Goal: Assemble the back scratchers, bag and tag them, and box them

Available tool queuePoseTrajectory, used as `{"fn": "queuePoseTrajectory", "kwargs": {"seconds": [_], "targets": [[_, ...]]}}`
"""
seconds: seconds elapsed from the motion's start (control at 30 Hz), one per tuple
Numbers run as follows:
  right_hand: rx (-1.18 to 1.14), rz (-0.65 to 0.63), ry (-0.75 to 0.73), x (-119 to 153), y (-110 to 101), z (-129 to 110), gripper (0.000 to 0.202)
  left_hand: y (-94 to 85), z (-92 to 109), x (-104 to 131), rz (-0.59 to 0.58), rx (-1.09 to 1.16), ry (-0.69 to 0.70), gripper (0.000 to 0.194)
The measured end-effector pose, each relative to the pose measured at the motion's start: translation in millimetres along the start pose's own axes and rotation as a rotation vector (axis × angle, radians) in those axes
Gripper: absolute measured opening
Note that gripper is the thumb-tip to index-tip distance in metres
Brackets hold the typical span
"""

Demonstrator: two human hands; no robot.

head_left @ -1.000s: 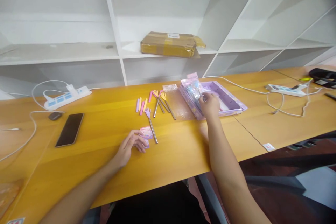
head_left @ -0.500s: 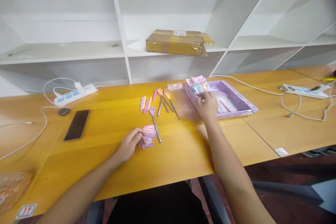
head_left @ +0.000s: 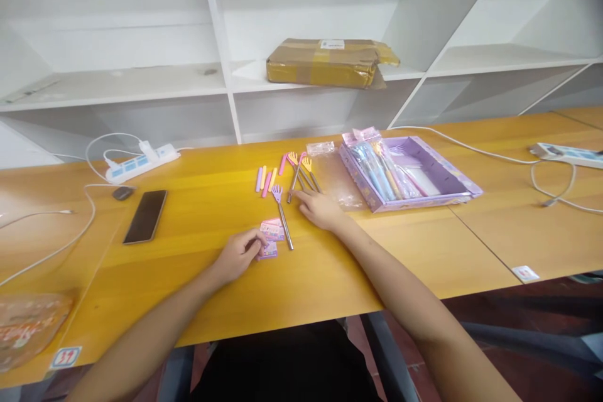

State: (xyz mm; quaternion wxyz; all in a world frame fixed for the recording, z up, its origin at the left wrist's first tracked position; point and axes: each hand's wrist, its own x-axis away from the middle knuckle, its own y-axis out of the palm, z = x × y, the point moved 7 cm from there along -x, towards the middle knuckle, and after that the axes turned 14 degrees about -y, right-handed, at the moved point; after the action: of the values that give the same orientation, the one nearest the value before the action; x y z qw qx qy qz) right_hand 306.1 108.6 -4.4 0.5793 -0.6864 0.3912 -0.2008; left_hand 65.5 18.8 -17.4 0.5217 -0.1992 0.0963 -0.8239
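Head view: on the yellow-brown wooden counter [head_left: 198, 201], the left hand [head_left: 239, 255] curled at pink-purple printed cards [head_left: 273, 231], pinching unclear; crossed silver-rodded, pink-and-yellow-clawed scratchers [head_left: 295, 179], seemingly light, stiff, slippery, best gripped mid-rod, lay at the right hand's [head_left: 318, 207] loosely spread fingers.

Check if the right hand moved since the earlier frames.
Yes: judged against the cardboard box, the right hand went left, from the tray to beside the scratchers.

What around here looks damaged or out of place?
The cardboard box on the shelf looks damaged: its right-end flap juts out, ragged. By the right hand, several claw-headed rods lie crossed, unlike the short colored sticks roughly lined up nearby. Nothing looks spilled.
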Motion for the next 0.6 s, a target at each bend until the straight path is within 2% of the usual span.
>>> {"fn": "queuePoseTrajectory", "kwargs": {"seconds": [0.07, 0.3, 0.37, 0.47, 0.6], "targets": [[0.021, -0.027, 0.050, -1, -1, 0, 0.031, 0.4, 1, 0, -0.003, -0.015, 0.000, 0.019], [0.042, -0.052, 0.263, -1, -1, 12, 0.025, -8.4, 3, -6, 0.074, -0.061, -0.026, 0.016], [0.027, -0.025, 0.298, -1, -1, 14, 0.030, -15.0, 8, -10, 0.133, -0.191, -0.022, 0.014], [-0.019, 0.034, 0.326, 1, -2, 18, 0.039, -22.0, 22, -23, 0.173, -0.501, 0.032, 0.012], [-0.091, 0.082, 0.316, 3, -6, 22, 0.044, -40.2, 32, -58, 0.285, -0.795, -0.027, 0.009]]}}
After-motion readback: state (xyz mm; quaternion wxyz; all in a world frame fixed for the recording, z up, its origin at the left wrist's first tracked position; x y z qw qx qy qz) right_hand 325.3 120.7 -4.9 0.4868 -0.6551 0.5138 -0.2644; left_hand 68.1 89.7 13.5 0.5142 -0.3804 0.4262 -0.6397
